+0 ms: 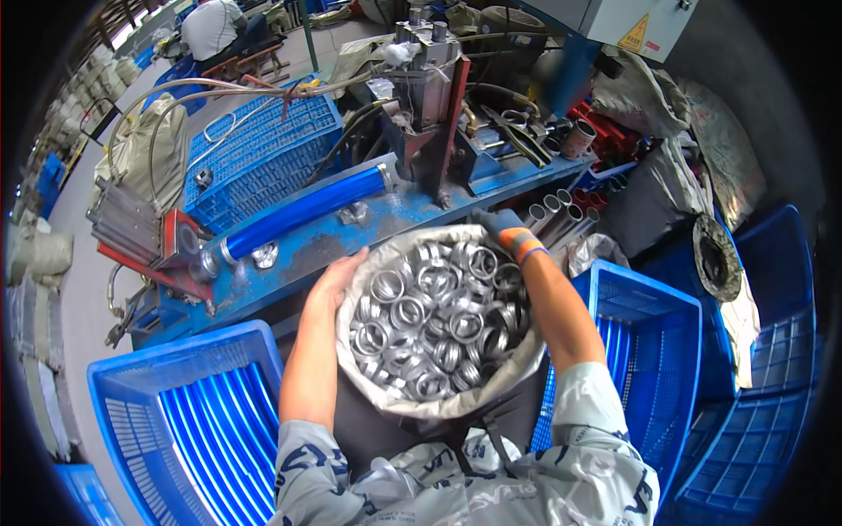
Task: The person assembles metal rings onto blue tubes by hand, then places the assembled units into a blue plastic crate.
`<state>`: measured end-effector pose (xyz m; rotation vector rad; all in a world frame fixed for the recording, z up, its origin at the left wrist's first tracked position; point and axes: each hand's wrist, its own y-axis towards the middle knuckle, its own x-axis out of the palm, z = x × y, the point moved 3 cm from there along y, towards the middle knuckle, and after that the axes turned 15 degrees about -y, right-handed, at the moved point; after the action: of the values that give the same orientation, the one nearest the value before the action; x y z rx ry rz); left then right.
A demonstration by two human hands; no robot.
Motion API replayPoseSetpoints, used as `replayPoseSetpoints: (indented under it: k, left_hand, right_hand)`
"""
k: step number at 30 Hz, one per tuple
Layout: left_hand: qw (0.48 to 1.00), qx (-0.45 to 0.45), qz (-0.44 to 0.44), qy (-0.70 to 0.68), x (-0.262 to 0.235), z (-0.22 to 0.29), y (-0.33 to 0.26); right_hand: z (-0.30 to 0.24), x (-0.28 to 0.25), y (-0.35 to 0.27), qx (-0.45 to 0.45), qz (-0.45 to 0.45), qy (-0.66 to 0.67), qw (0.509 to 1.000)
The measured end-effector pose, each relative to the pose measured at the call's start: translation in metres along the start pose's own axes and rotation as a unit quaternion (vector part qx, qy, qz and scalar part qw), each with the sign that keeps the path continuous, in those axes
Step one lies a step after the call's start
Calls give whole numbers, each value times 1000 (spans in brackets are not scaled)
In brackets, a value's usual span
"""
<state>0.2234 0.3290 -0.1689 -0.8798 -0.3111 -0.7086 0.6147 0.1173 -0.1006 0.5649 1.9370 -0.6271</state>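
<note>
A pale woven sack (377, 399) with its rim rolled down stands in front of my body, full of loose silvery metal rings (465, 326). Bare, my left hand (336, 279) holds the sack's left rim, its fingers partly hidden round the outside. On my right hand (507, 231) is a dark glove with an orange cuff; it grips the far right rim. Just beyond the sack, a shiny blue tube (307, 213) lies along a worn blue metal machine bench (360, 230), with a metal end piece at each end.
A blue crate (110, 386) of blue tubes stands left, another blue crate (671, 302) with tubes right. Pneumatic cylinders (430, 83) and hoses rise behind the bench. Bare metal tubes (553, 210) lie at the far right. A person (213, 31) sits in the far background.
</note>
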Motion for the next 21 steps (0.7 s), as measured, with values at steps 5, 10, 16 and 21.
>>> replayPoseSetpoints:
  k: [5,10,16,21]
  left_hand:
    - [958,225,109,142,-42,-36,-80]
    - [949,118,189,224,-25,-101,-231]
    - [966,105,167,167,-4,-160,-253]
    - [969,135,179,105,-26,-189,-269]
  right_hand:
    - [-29,-43,-55,-63,104,-61,991]
    - [6,-103,-245,47,119,-91,988]
    - [55,-18,-342,133,-113,161,971]
    - [86,43,-375,118,-9,472,874]
